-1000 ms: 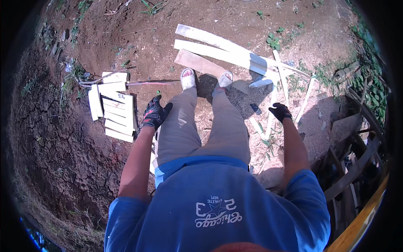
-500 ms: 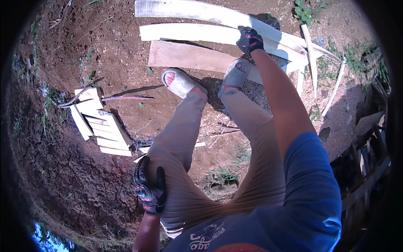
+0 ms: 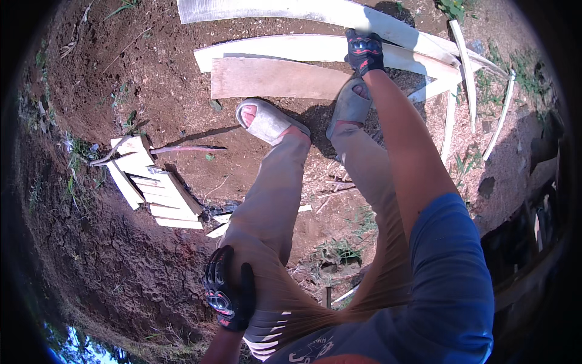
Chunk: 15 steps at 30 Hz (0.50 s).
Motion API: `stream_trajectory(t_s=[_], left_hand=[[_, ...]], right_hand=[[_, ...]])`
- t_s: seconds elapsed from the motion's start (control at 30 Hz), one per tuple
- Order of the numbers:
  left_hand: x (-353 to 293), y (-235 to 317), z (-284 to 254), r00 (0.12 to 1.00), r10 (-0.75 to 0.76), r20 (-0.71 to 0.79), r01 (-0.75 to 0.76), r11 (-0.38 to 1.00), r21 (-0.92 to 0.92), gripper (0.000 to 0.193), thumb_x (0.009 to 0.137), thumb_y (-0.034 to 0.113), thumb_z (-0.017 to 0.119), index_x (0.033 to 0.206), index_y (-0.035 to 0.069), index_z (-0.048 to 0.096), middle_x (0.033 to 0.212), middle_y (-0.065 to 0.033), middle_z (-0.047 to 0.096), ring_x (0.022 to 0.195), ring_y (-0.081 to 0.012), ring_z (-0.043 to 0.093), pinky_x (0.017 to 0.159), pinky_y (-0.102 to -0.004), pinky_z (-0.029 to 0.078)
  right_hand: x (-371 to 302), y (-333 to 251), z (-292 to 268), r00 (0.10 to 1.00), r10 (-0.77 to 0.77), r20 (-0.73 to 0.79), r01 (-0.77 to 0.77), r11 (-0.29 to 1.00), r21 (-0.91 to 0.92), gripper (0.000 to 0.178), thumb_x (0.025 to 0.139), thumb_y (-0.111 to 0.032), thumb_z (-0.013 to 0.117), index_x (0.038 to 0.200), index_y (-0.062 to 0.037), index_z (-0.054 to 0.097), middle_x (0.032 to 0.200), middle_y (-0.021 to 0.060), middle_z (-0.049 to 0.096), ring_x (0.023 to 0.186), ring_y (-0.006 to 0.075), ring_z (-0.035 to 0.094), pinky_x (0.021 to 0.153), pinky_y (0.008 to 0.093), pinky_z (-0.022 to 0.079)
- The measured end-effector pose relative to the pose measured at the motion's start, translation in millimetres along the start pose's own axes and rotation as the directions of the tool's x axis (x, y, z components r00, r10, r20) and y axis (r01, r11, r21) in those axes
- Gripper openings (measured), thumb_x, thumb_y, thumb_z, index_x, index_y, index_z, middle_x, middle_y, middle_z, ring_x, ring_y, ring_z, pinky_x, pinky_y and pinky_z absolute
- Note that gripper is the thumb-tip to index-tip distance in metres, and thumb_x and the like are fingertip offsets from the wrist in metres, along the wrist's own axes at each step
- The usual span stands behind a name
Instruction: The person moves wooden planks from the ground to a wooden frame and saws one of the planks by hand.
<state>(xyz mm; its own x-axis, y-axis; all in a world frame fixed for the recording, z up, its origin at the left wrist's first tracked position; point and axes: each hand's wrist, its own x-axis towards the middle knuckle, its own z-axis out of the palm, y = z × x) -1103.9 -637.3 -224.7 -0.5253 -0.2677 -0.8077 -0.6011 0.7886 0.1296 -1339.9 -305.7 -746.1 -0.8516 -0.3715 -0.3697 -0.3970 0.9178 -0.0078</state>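
My right hand (image 3: 365,53), in a black glove with red marks, is closed on the middle one of three long pale boards (image 3: 267,48), its fingers curled over the edge. The hand hides that edge. Nearer my feet lies a shorter pinkish-brown board (image 3: 273,79), its far edge against the middle board. Beyond them, a long whitish board (image 3: 254,11) stretches along the far side. My left hand (image 3: 229,290), gloved alike, rests on my left thigh with the thumb spread from the fingers, holding nothing.
Short pale wood pieces (image 3: 163,194) lie stacked at the left, beside a thin stick (image 3: 188,148). Narrow wood strips (image 3: 465,76) lie at the right on sawdust-strewn ground. Grass tufts (image 3: 342,250) grow between my legs. Dark timber fills the shaded lower right.
The middle board has come nearer my feet with my right hand, widening its gap from the far board at the left end. My left hand stays on my thigh. The view has shifted slightly.
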Motion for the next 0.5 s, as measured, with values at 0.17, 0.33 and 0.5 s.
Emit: stream_trajectory(t_s=[0.17, 0.33, 0.5], left_hand=[[-7, -2, 9, 1.0, 0.006, -0.03, -0.007, 1.0, -0.017, 0.048, 0.101, 0.03, 0.069, 0.137, -0.003, 0.064, 0.133, -0.0233, 0.068, 0.125, -0.042, 0.063, 0.109, -0.0536, 0.048], [-14, 5, 13, 1.0, -0.011, -0.017, 0.011, 1.0, -0.03, 0.049, 0.106, 0.032, 0.065, 0.14, -0.003, 0.062, 0.137, -0.0226, 0.065, 0.129, -0.0401, 0.06, 0.113, -0.0526, 0.045], [-18, 15, 20, 0.999, -0.008, 0.038, 0.01, 0.997, -0.075, 0.047, 0.107, 0.03, 0.064, 0.141, -0.003, 0.061, 0.139, -0.022, 0.063, 0.132, -0.0391, 0.057, 0.115, -0.0518, 0.042]], right_hand=[[-1, 7, 8, 0.999, -0.045, -0.018, 0.045, 0.999, -0.001, 0.047, 0.081, -0.032, 0.081, 0.123, -0.0156, 0.068, 0.114, 0.0083, 0.073, 0.115, 0.0278, 0.071, 0.101, 0.0461, 0.054], [-10, 5, 5, 0.993, -0.055, 0.104, 0.059, 0.998, -0.034, 0.043, 0.083, -0.043, 0.081, 0.115, -0.0146, 0.072, 0.107, 0.0074, 0.073, 0.101, 0.0312, 0.072, 0.085, 0.0515, 0.056], [-40, -11, 21, 0.995, 0.102, 0.019, -0.098, 0.981, -0.166, 0.023, 0.092, -0.026, 0.061, 0.106, -0.0127, 0.074, 0.106, 0.0102, 0.072, 0.1, 0.0309, 0.07, 0.084, 0.0518, 0.054]])
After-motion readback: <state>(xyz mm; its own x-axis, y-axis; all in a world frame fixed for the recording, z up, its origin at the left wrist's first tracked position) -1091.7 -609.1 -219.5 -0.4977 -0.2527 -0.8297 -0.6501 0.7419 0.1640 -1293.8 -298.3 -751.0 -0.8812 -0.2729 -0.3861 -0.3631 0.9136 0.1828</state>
